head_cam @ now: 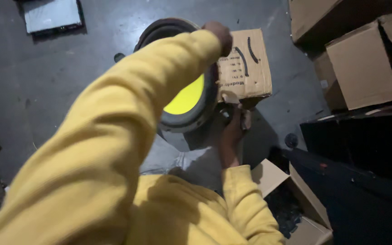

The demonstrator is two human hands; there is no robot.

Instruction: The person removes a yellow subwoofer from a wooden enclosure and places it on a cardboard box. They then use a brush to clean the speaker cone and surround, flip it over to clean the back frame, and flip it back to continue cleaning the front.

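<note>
A large round speaker (pixel 188 97) with a yellow cone and a dark rim stands tilted on the floor, mostly hidden behind my yellow sleeve. My left hand (pixel 219 35) reaches over it, fingers closed on the top of the rim, beside a brown cardboard box (pixel 249 63). My right hand (pixel 235 124) is curled against the speaker's lower right rim, under the box's corner. A small dark item and a tan scrap sit at its fingertips; what it grips is unclear.
More cardboard boxes (pixel 364 63) are stacked at the right, above a dark cabinet (pixel 364 145). An open carton (pixel 296 204) with dark contents lies at the lower right. A flat white-topped panel (pixel 53 16) lies on the grey floor at top left.
</note>
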